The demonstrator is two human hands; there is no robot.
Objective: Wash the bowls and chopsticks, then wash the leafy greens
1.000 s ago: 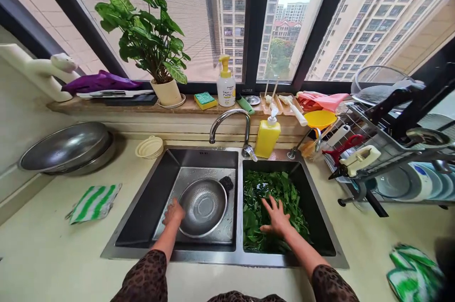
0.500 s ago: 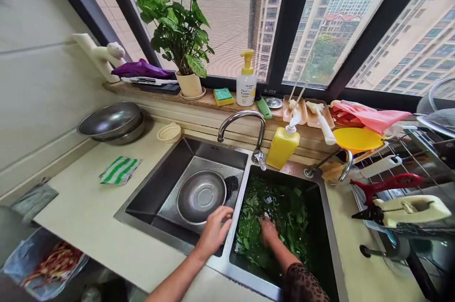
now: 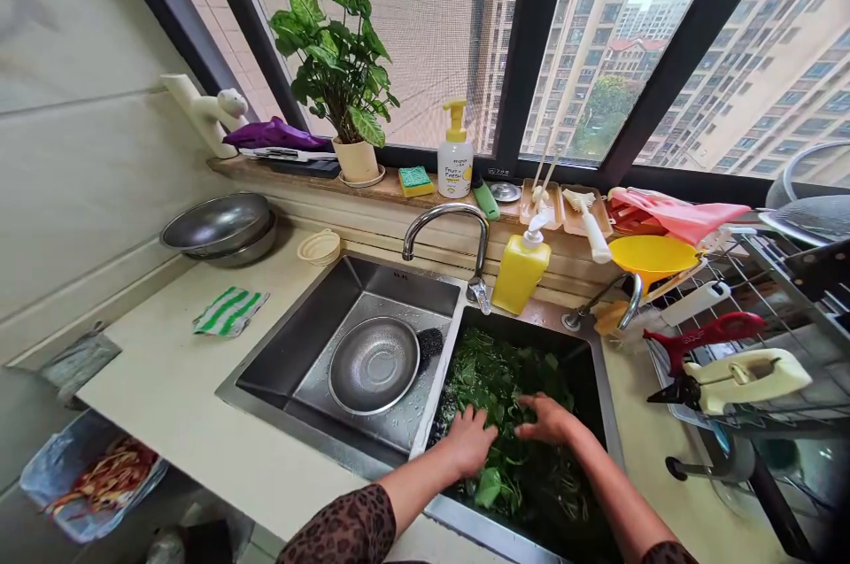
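Leafy greens (image 3: 488, 487) float in the water of the right sink basin (image 3: 609, 422). My left hand (image 3: 470, 442) is over the left part of the leaves, its fingers apart and pointing down at them. Across from it, my right hand (image 3: 548, 419) has its fingers spread, with the tips at the leaves. Neither hand has a visible grip on the greens. In the left basin (image 3: 285, 351) sits a round metal strainer (image 3: 375, 366), and a dark scrubber (image 3: 430, 343) lies beside it.
A faucet (image 3: 478, 267) rises behind the basins, near a yellow pump bottle (image 3: 520, 274). On the right stands a wire rack (image 3: 717, 281) with scissors (image 3: 744, 376). Metal bowls (image 3: 222, 227) and a striped cloth (image 3: 230, 311) are on the left counter.
My left hand has moved right, from above the strainer's edge to the greens. My right hand has come up out of the water and shifted right. The leaves are heaped higher.
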